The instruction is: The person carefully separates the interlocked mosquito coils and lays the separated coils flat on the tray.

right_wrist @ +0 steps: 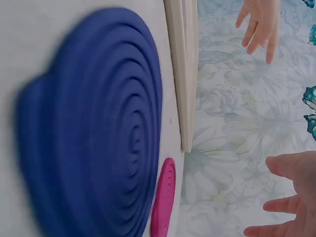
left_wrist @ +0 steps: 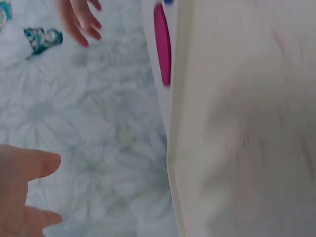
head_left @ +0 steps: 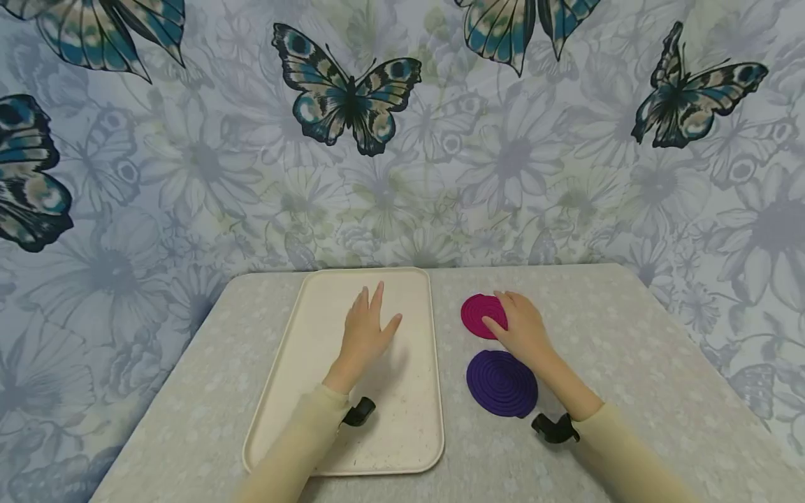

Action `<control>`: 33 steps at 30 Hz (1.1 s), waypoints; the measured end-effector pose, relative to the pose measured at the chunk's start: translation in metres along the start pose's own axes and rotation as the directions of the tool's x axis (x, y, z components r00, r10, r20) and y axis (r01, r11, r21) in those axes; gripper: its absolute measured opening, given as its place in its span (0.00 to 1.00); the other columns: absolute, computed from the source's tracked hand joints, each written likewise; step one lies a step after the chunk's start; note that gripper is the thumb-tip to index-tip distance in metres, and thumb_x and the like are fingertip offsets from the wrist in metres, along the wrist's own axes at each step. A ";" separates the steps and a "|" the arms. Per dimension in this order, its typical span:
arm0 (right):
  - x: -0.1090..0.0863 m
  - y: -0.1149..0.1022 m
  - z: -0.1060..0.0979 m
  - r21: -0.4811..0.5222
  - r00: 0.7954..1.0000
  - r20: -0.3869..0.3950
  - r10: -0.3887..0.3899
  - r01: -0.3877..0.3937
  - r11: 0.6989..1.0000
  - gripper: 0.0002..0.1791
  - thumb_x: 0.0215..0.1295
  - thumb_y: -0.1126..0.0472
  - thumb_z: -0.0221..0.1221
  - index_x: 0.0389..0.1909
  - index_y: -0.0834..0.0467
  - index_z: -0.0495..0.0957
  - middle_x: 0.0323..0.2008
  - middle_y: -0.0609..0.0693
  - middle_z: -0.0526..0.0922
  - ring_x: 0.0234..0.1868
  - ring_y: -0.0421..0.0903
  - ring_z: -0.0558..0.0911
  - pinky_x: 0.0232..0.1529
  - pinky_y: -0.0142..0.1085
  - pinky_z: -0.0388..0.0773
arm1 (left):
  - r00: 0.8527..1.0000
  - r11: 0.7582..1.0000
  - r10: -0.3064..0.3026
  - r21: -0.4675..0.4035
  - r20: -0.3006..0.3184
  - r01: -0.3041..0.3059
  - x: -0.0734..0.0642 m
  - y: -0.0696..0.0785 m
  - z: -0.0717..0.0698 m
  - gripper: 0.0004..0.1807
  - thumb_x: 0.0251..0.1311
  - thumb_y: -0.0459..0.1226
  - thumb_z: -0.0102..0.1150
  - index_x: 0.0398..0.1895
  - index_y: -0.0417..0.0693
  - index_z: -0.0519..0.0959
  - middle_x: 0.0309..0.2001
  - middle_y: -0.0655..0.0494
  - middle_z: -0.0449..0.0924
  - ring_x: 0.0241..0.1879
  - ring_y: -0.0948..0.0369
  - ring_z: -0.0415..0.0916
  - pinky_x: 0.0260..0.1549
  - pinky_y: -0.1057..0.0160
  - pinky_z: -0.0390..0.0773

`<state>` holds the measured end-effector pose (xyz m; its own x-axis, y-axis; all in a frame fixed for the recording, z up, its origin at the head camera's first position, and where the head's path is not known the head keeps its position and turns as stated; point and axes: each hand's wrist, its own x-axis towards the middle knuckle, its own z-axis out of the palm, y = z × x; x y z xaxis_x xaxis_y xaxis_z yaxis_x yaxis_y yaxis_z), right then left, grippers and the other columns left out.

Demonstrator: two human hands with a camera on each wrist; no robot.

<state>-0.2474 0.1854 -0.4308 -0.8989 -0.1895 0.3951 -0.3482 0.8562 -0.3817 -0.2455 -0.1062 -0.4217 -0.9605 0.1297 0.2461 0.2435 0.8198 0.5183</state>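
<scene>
My left hand [head_left: 365, 332] hovers over the cream tray [head_left: 283, 391] with fingers spread and nothing in it. My right hand [head_left: 523, 328] is held above the table, its thumb and fingertips overlapping the right edge of a magenta spiral disc [head_left: 476, 316] in the head view. Nearer to me lies a larger purple-blue spiral disc [head_left: 501, 383], just below the right hand. In the right wrist view the blue disc [right_wrist: 108, 123] shows raised coiled rings, and the hand's fingers [right_wrist: 284, 205] are apart, holding nothing. Both discs lie flat, right of the tray.
The grey patterned table [head_left: 635, 335] carries the tray on its left half. A wall [head_left: 428, 202] with butterfly and flower prints rises at the table's back edge. Dark cameras [head_left: 360, 412] are strapped at both wrists.
</scene>
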 end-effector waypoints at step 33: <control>-0.095 0.036 0.002 0.310 0.989 0.104 0.108 -0.135 0.941 0.25 0.52 0.65 0.67 0.51 0.70 0.75 0.40 0.59 0.84 0.35 0.46 0.81 0.34 0.31 0.79 | 0.937 0.757 0.110 -0.639 0.333 0.138 -0.090 0.098 0.093 0.41 0.63 0.41 0.53 0.73 0.34 0.46 0.73 0.36 0.51 0.72 0.40 0.49 0.68 0.38 0.51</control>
<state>-0.1755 0.2332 -0.4836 -0.9540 -0.1447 0.2627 -0.2884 0.6826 -0.6714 -0.1474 0.0140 -0.4695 -0.9175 0.3974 0.0150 0.1378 0.2823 0.9494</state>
